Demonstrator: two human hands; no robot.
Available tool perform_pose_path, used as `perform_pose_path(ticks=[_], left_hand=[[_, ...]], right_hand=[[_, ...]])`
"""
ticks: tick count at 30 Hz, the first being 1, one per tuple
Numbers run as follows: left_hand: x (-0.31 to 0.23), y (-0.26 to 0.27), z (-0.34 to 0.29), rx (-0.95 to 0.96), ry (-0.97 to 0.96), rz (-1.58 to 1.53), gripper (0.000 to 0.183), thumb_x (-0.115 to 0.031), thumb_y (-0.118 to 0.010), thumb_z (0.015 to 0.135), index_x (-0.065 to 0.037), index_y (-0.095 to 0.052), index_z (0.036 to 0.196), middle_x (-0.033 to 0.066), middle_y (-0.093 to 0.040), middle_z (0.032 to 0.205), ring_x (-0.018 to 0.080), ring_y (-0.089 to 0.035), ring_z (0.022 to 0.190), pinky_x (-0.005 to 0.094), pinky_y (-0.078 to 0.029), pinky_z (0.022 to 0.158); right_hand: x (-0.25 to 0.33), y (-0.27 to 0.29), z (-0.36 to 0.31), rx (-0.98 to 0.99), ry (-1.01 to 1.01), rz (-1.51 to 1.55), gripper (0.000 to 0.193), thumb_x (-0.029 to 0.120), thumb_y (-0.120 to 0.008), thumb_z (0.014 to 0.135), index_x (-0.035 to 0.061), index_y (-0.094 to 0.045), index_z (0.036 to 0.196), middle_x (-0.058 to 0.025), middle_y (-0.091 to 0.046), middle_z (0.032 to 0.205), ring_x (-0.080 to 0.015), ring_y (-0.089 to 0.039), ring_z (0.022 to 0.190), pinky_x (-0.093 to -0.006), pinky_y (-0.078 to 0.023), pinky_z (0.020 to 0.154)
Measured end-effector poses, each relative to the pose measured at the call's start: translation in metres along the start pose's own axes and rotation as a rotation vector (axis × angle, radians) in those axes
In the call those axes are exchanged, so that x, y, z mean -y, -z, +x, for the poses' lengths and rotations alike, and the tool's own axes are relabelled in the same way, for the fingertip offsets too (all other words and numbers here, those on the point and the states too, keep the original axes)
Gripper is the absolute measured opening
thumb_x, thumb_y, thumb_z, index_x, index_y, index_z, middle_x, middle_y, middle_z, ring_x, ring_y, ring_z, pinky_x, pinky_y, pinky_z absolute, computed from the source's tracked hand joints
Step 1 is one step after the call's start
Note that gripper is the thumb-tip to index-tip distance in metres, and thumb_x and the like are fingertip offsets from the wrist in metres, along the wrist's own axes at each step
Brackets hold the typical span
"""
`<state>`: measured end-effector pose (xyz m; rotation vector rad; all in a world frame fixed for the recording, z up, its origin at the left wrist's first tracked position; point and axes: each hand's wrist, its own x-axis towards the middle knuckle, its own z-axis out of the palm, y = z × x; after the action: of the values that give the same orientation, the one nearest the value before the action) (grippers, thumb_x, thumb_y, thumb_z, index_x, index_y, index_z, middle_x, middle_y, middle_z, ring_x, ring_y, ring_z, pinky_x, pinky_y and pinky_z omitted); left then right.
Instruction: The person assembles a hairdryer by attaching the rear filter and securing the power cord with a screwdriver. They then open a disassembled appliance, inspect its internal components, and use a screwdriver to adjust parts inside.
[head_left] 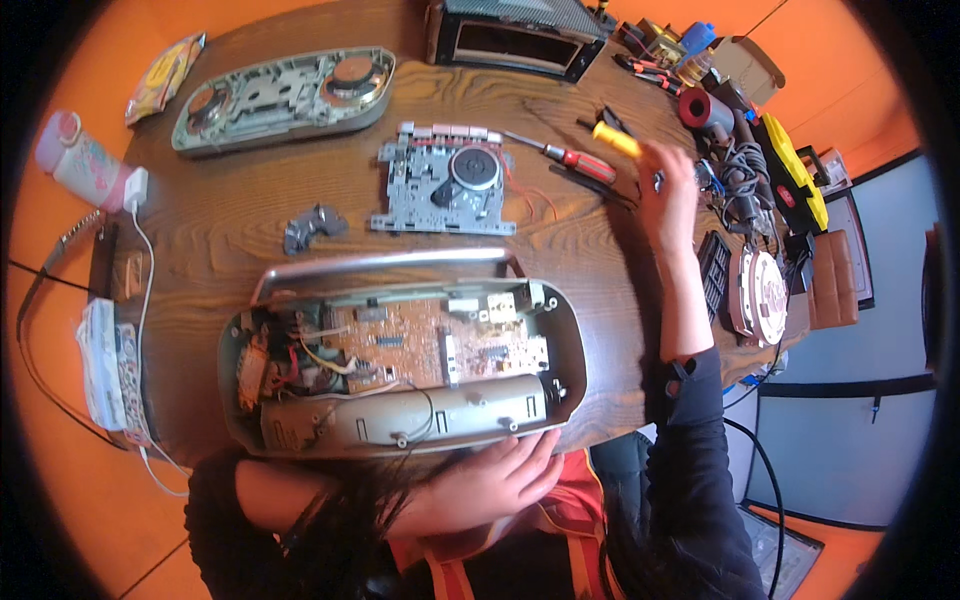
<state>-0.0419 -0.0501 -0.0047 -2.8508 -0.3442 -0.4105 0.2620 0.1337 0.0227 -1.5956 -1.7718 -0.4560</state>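
left hand (490, 480): rests open against near edge of opened radio (400, 365) on table (220, 240) | right hand (668, 185): grasps yellow-handled tool (616, 139) at far right | yellow packet (163, 75): far-left corner, flat

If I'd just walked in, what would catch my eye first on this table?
Probably the opened radio shell at the table's near edge, its brown circuit board and wires laid bare, with the left hand resting against its near rim. Next, the right hand reaching toward the far right, beside a yellow-handled tool and a red screwdriver. A grey metal mechanism lies mid-table.
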Motion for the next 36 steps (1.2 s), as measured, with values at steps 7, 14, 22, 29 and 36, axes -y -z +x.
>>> perform_pose_path(ticks=[7, 14, 22, 29, 36], left_hand=[[-0.003, -0.007, -0.001, -0.063, 0.047, -0.157, 0.031, -0.028, -0.047, 0.082, -0.015, -0.053, 0.109, 0.0119, -0.051, 0.126, 0.0178, -0.05, 0.109, 0.0315, -0.03, 0.088], [0.0, -0.005, 0.0, -0.123, 0.08, -0.307, 0.03, -0.018, -0.048, 0.081, -0.006, -0.054, 0.108, 0.014, -0.055, 0.117, 0.0238, -0.051, 0.11, 0.0351, -0.033, 0.101], [0.015, -0.006, 0.005, -0.085, 0.078, -0.4, 0.026, -0.022, -0.051, 0.08, -0.011, -0.06, 0.102, 0.0044, -0.055, 0.116, 0.0155, -0.048, 0.115, 0.0516, -0.021, 0.105], [0.012, -0.004, 0.006, -0.113, 0.095, -0.405, 0.025, -0.021, -0.052, 0.079, -0.007, -0.06, 0.097, 0.0076, -0.056, 0.111, 0.0182, -0.05, 0.111, 0.0512, -0.026, 0.104], [0.011, -0.009, 0.008, -0.21, 0.115, -0.492, 0.028, -0.015, -0.05, 0.078, 0.004, -0.057, 0.097, 0.0149, -0.057, 0.105, 0.0232, -0.056, 0.103, 0.0455, -0.03, 0.105]], right_hand=[[0.056, 0.053, -0.007, -0.005, -0.326, 0.87, 0.023, 0.008, -0.047, 0.093, -0.0021, -0.052, 0.113, -0.0129, -0.063, 0.099, -0.0151, -0.065, 0.078, -0.0165, -0.043, 0.054], [0.065, 0.066, -0.015, 0.001, -0.594, 1.678, 0.031, 0.012, -0.046, 0.094, -0.0059, -0.045, 0.119, -0.0234, -0.053, 0.113, -0.0072, -0.051, 0.066, -0.0133, -0.045, 0.054], [0.055, 0.066, -0.026, 0.158, -0.506, 1.881, 0.042, 0.019, -0.053, 0.09, 0.001, -0.042, 0.127, -0.022, -0.053, 0.115, -0.0194, -0.059, 0.09, -0.0276, -0.051, 0.079], [0.069, 0.069, -0.031, 0.264, -0.501, 1.813, 0.047, 0.037, -0.044, 0.094, 0.0114, -0.035, 0.132, -0.0229, -0.057, 0.111, -0.0279, -0.061, 0.095, -0.0347, -0.052, 0.081], [0.068, 0.055, -0.026, 0.522, -0.869, 2.069, 0.044, 0.024, -0.048, 0.094, 0.0057, -0.036, 0.132, -0.0214, -0.056, 0.109, -0.0217, -0.06, 0.094, -0.0304, -0.055, 0.074]])
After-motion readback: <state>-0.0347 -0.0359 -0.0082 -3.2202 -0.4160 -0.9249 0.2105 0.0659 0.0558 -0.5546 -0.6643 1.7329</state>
